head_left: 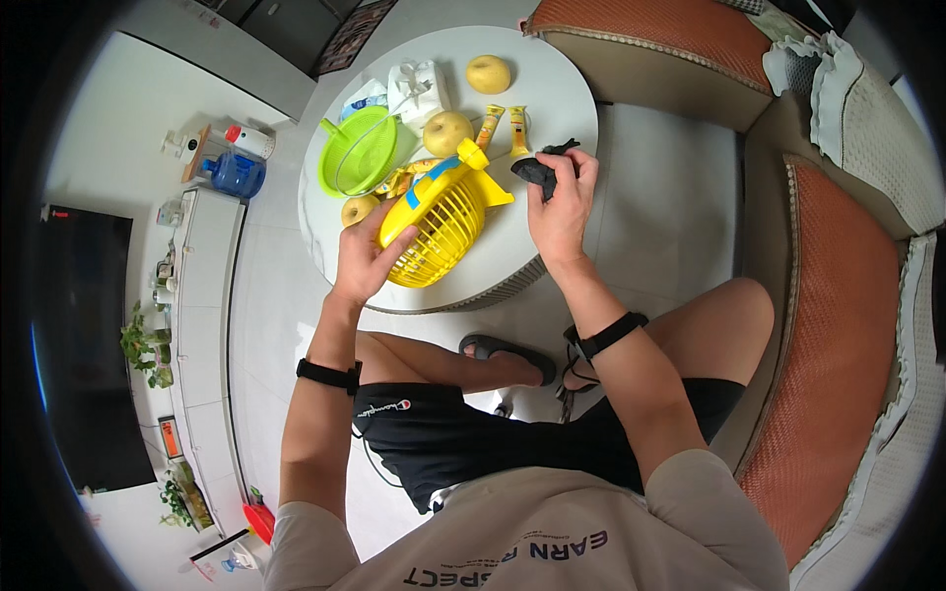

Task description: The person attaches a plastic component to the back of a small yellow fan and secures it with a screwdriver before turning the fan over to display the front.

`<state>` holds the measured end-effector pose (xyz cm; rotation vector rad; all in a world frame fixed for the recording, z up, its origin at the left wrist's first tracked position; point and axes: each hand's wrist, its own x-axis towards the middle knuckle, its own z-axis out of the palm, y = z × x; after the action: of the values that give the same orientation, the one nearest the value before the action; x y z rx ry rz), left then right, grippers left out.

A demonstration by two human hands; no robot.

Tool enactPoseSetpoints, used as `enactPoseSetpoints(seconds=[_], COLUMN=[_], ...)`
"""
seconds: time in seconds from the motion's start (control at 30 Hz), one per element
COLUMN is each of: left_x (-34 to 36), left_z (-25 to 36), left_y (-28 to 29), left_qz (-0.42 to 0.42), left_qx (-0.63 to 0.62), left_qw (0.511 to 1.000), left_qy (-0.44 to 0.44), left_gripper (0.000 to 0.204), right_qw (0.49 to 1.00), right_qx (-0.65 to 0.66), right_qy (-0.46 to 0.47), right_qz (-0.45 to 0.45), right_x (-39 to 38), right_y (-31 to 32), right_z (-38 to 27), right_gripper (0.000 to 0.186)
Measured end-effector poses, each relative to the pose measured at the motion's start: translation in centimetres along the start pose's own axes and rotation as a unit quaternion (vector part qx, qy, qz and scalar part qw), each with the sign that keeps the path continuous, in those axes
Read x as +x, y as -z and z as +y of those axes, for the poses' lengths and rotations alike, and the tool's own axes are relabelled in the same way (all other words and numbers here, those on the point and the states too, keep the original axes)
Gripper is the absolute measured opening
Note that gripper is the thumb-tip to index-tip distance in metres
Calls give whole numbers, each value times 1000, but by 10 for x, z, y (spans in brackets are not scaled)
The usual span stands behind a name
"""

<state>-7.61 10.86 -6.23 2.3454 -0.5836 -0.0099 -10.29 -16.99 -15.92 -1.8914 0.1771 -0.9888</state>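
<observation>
My left hand [367, 258] grips the rim of a yellow slotted plastic basket [439, 241], which is tilted on its side over the near part of the round white table [507, 251]. A blue band runs along part of its rim. Pinched in my right hand [564, 205] is a crumpled piece of thin black material [535, 173], held above the table's right side; cloth or plastic, I cannot tell. Behind the yellow basket sit a round yellow fruit [447, 133] and two yellow-wrapped snack sticks [518, 130]. Another yellow fruit [358, 211] lies beside my left hand.
A green basket [330, 163] with a thin handle stands at the table's left, near a white tissue pack [418, 91]. One more fruit [488, 74] rests at the far edge. An orange-and-brown sofa [828, 345] lines the right; a white cabinet [209, 295] stands left.
</observation>
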Motion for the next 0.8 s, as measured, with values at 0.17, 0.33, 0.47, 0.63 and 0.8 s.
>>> enactPoseSetpoints(seconds=[0.17, 0.33, 0.47, 0.63, 0.8], left_x=[2, 4, 5, 2, 4], left_z=[-1, 5, 4, 5, 11], left_y=[-1, 0, -1, -3, -3], left_qz=[4, -12, -13, 1, -14], left_qx=[13, 31, 35, 0, 27], left_qw=[1000, 999, 997, 999, 999], left_qy=[-20, -42, -61, -43, -42], left_gripper=[50, 50, 50, 51, 51], right_qw=[998, 984, 985, 984, 980], right_qx=[30, -9, -8, -26, -61], right_qy=[15, 91, 57, 41, 80], right_qz=[-59, -156, -161, -169, -169], right_x=[-20, -8, 11, 0, -16], right_y=[-27, -31, -35, -36, -11], right_z=[-14, 1, 6, 2, 16], right_gripper=[36, 19, 11, 8, 10])
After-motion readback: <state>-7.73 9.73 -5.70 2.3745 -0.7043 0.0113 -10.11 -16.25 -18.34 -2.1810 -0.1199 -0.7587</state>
